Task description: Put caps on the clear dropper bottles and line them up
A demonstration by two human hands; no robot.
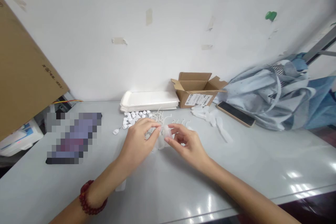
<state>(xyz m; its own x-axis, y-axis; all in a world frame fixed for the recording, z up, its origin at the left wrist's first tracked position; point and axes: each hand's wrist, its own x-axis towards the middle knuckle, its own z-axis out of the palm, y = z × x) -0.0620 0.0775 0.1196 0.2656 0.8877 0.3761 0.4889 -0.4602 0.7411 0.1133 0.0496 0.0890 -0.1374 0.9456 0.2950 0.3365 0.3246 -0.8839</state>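
Observation:
My right hand (186, 142) grips a small translucent white plastic piece (167, 132) between thumb and fingertips. Close beside it, my left hand (141, 136) is closed in a pinch, its fingertips near the top of that piece. What sits in the left pinch is too small to make out. Below and behind the fingers lie more translucent plastic pieces (159, 142), partly hidden. Thin white curved strips (157, 115) are spread just beyond my hands. Several small white faceted pieces (131, 118) lie in a group behind my left hand.
A stack of white trays (149, 100) and an open cardboard box (196, 91) stand against the wall. Translucent strips (220, 127), a phone (235, 113) and blue-grey cloth (265, 94) are to the right. A blurred-out dark-edged device (75, 138) lies left, near a large cardboard sheet (26, 73).

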